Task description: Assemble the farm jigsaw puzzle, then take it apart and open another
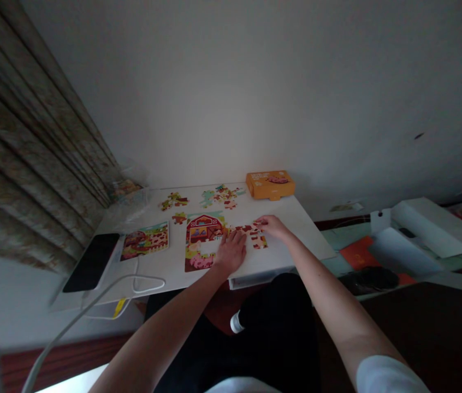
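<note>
A jigsaw puzzle with a red barn (202, 228) lies partly joined on the white table, pink pigs along its lower edge. My left hand (231, 251) rests palm down at its right side, fingers stretched out and touching joined brown-and-white cow pieces (244, 229). Just right of those, my right hand (272, 225) pinches a small puzzle piece (259, 223) at the end of the cow section. Below that piece lies another joined part with cow legs (259, 242). My fingers partly cover the pieces, so I cannot tell whether the pinched one is locked in.
Loose puzzle pieces (175, 200) lie behind, with more pieces (226, 195) beside an orange box (271, 185). Left are a picture card (146, 241), a black phone-like slab (92, 263), a white cable (149, 278) and a clear plastic bag (129, 199). Open white boxes (407, 251) stand right.
</note>
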A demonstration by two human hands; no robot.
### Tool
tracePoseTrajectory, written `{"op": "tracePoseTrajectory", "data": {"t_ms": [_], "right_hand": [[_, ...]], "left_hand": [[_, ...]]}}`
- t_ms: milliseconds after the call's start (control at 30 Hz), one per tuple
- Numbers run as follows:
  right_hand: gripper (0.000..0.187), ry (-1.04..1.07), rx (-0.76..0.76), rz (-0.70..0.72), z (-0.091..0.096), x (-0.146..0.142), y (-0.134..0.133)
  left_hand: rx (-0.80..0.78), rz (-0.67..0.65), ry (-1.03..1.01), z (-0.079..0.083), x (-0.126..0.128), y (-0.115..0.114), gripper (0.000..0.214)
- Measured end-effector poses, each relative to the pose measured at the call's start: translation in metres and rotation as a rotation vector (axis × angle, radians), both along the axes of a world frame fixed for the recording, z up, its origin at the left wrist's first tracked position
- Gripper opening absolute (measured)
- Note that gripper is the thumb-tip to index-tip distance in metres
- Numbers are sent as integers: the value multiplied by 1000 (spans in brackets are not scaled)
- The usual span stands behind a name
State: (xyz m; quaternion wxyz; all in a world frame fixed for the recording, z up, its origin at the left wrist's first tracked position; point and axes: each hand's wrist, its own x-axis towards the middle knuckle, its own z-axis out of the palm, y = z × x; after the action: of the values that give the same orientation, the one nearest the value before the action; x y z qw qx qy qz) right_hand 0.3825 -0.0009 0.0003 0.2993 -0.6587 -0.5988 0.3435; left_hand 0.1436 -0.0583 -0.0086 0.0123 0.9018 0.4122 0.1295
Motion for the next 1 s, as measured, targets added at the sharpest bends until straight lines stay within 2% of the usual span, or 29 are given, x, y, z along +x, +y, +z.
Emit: {"op": "tracePoseTrajectory", "data": {"t_ms": [100, 233, 333, 500, 667, 833, 1000], "right_hand": [[7, -168, 2, -3, 0, -4, 0], [9, -255, -2, -2, -2, -7, -2], [6, -274, 60, -39, -6, -9, -4], [12, -267, 151, -127, -11, -14, -11], [22, -194, 318, -216, -17, -20, -41], [33, -209, 444, -107, -28, -25, -83], [46, -205, 433, 22, -30, -21, -99]], "left_hand": [[6, 11, -6, -1, 0, -1, 44], [1, 11, -10, 0, 0, -1, 44], [-7, 7, -11, 2, 0, -2, 44], [-17, 3, -4, 3, 1, -2, 46], [-4, -5, 1, 0, -1, 1, 49], [10, -150, 17, 3, 2, 18, 53], [-26, -241, 47, 5, 14, 39, 49]]}}
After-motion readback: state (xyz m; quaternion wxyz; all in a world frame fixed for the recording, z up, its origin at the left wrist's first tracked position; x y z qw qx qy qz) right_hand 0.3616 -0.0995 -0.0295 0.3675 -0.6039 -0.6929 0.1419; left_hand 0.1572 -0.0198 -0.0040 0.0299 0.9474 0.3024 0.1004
